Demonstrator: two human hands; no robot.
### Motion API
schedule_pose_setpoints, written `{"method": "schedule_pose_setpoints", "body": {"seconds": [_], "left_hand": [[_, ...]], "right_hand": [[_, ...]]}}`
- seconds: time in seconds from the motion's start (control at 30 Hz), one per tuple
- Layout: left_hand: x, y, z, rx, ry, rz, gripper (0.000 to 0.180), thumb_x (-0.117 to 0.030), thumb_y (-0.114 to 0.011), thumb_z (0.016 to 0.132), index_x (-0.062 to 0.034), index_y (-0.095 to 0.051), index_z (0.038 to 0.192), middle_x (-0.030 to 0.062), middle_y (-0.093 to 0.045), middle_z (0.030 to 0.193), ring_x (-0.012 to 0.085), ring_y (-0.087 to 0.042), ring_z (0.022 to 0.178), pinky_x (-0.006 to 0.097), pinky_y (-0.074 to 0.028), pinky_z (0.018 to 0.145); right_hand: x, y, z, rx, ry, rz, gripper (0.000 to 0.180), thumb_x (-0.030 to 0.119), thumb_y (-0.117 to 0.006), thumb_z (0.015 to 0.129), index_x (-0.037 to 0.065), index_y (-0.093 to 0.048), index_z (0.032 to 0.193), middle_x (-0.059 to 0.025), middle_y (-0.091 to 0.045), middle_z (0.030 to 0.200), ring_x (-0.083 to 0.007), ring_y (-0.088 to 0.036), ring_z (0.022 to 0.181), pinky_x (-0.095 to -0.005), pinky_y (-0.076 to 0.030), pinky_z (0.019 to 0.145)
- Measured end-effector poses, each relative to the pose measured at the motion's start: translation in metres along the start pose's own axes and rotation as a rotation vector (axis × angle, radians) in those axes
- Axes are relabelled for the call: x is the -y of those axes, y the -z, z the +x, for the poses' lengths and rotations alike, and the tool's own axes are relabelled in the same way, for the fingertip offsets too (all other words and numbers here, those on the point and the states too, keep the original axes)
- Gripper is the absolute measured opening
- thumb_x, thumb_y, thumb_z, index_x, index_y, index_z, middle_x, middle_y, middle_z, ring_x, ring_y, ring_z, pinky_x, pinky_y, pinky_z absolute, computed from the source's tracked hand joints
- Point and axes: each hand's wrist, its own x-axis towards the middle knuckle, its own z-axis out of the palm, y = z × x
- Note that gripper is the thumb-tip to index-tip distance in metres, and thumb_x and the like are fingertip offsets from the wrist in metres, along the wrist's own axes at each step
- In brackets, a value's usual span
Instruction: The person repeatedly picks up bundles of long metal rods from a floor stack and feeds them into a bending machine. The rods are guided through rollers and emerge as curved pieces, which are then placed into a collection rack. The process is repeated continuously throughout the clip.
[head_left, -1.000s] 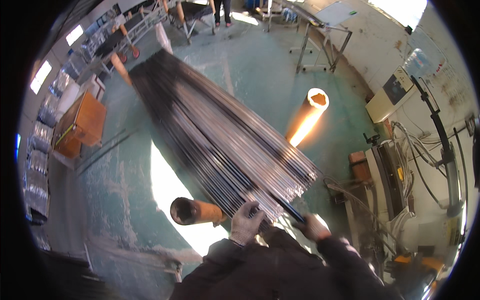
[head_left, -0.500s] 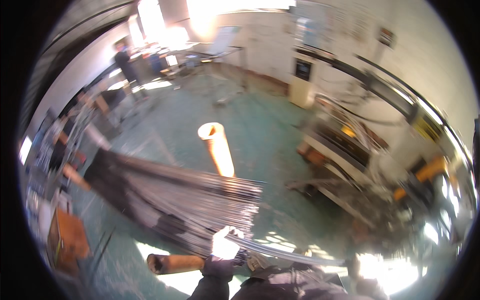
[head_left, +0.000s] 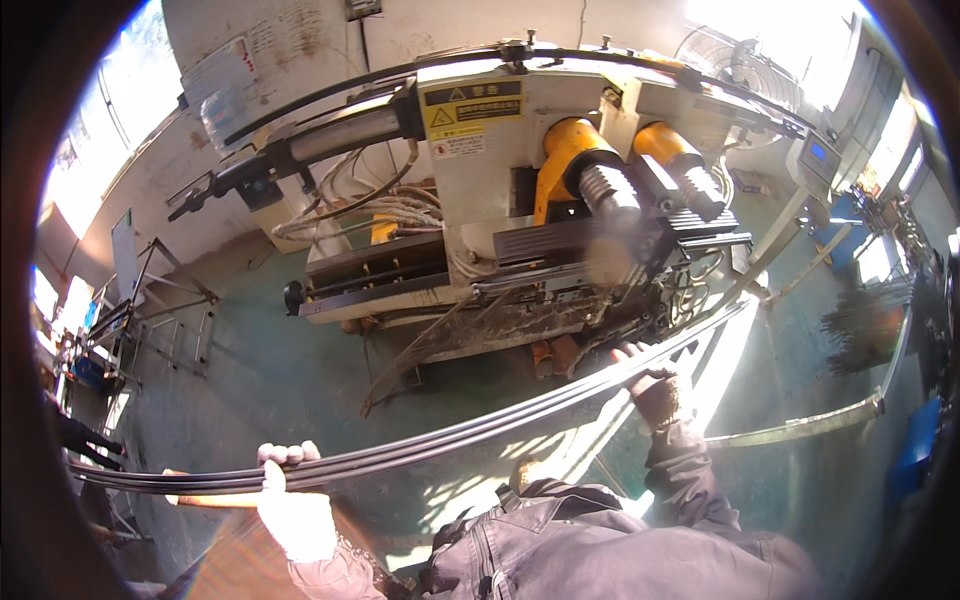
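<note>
A small bundle of long, dark metal rods (head_left: 470, 436) stretches across in front of me, rising toward the right. My left hand (head_left: 297, 515), in a pale glove, is closed around the bundle near its left part, fingers over the top. Farther right, my right hand (head_left: 660, 392), also gloved, grips the same rods from below with its thumb side up. Past the rods stands a large machine (head_left: 480, 195) with two orange cylinders (head_left: 575, 150) and ribbed metal ends. Whether the rods are solid or hollow cannot be told.
A screen box (head_left: 820, 158) stands on a post at the right. A pale metal rail (head_left: 800, 428) runs low there, near a blue bin (head_left: 912, 450). Dark rods (head_left: 865, 320) are heaped at far right. An orange-brown tube (head_left: 225, 500) lies behind my left hand; metal frames (head_left: 180, 325) stand far left.
My view has swung right, from the large rod pile to the machine. The held rods have come up off the pile area, and both hands now show clearly on them.
</note>
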Motion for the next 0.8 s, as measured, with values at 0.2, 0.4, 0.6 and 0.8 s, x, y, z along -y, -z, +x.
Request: {"method": "schedule_pose_setpoints", "body": {"seconds": [0.2, 0.4, 0.6, 0.8], "left_hand": [[0.046, -0.057, 0.069, 0.202, 0.155, 0.033, 0.026, -0.018, -0.072, 0.106, -0.0015, -0.065, 0.125, 0.0096, -0.068, 0.118, 0.0295, -0.065, 0.119, 0.054, -0.048, 0.123], [0.014, -0.005, 0.168, 0.029, 0.016, 0.081, 0.032, -0.021, -0.06, 0.116, 0.0029, -0.065, 0.138, 0.0097, -0.068, 0.13, 0.0251, -0.067, 0.123, 0.049, -0.053, 0.123], [0.086, 0.023, 0.247, 0.065, 0.153, 0.019, 0.024, -0.023, -0.061, 0.116, -0.001, -0.072, 0.121, 0.0082, -0.074, 0.118, 0.0252, -0.071, 0.115, 0.046, -0.056, 0.117], [0.149, 0.007, 0.293, -0.237, 0.376, 0.048, 0.03, -0.035, -0.078, 0.108, -0.0061, -0.077, 0.114, 0.0065, -0.079, 0.111, 0.0234, -0.076, 0.107, 0.041, -0.06, 0.105]], "right_hand": [[0.029, -0.084, 0.048, -0.208, -0.081, 0.166, 0.028, -0.003, -0.066, 0.106, -0.004, -0.058, 0.133, -0.0206, -0.072, 0.124, -0.0383, -0.074, 0.118, -0.0634, -0.061, 0.112], [0.086, -0.087, 0.12, -0.2, 0.144, 0.022, 0.019, 0.007, -0.071, 0.11, -0.005, -0.066, 0.124, -0.0178, -0.075, 0.114, -0.0303, -0.077, 0.11, -0.0504, -0.064, 0.106], [0.098, -0.116, 0.178, 0.032, 0.354, -0.491, 0.031, 0.005, -0.061, 0.111, -0.014, -0.063, 0.136, -0.0225, -0.072, 0.126, -0.0345, -0.074, 0.113, -0.0456, -0.062, 0.106], [0.086, -0.118, 0.22, -0.292, 0.665, -1.028, 0.026, 0.012, -0.055, 0.112, 0.001, -0.068, 0.132, -0.0122, -0.074, 0.11, -0.0236, -0.072, 0.101, -0.0376, -0.06, 0.09]]}}
